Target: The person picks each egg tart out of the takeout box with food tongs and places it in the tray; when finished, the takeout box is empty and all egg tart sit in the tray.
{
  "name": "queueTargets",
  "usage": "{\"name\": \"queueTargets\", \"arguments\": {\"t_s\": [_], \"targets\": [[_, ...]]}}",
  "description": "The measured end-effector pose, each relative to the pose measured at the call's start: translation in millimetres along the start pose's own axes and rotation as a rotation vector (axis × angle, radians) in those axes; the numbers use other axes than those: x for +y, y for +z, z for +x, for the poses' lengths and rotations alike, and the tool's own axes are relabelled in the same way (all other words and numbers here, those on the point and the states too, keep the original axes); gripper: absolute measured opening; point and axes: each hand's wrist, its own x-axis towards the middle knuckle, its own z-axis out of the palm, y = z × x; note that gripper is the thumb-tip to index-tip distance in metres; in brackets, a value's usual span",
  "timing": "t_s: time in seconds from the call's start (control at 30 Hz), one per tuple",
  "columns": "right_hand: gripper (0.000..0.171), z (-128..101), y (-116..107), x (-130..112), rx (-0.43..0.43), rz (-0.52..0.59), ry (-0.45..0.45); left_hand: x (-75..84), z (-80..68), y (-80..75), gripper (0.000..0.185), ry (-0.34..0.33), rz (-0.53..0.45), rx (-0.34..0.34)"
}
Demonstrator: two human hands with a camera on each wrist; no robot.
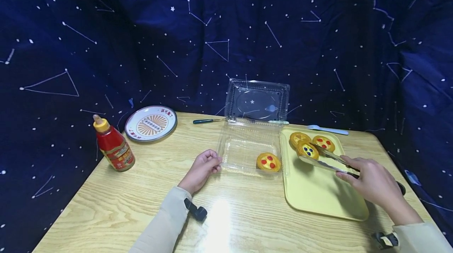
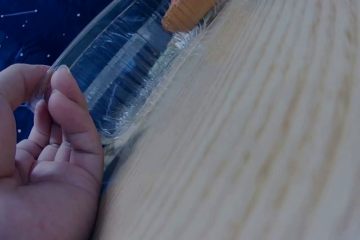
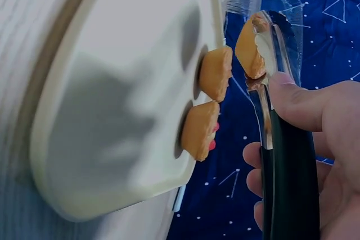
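My left hand [image 1: 203, 168] pinches the rim of a clear plastic box [image 1: 240, 152] at its front left corner. One egg tart with red dots [image 1: 269, 162] sits in the box's front right corner. With my right hand [image 1: 375, 182] I grip black-handled metal tongs [image 3: 292, 178]. Between the tong blades is a tart with blue dots [image 1: 307, 150], raised above the yellow tray [image 1: 325, 194] in the right wrist view. Two more tarts rest on the tray: a plain yellow one [image 1: 298, 138] and one with red dots [image 1: 323, 143].
The box's hinged lid [image 1: 257, 99] stands up at the back. Behind the tray lies a blue fork [image 1: 329, 130], and left of the box a dark-handled utensil [image 1: 203, 121]. A patterned plate [image 1: 151, 123] and a red sauce bottle [image 1: 115, 146] are at the left.
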Motion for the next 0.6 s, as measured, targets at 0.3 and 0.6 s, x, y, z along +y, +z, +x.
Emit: {"name": "queueTargets", "arguments": {"t_s": [0.3, 0.6], "targets": [[0.058, -4.0, 11.5, 2.7, -0.042, -0.031, -0.026, -1.6, 0.0, -1.8, 0.011, 0.016, -0.009, 0.002], [0.061, -4.4, 11.4, 1.2, -0.133, -0.05, 0.0, -1.1, 1.3, -0.8, 0.012, 0.01, -0.011, -0.005]]}}
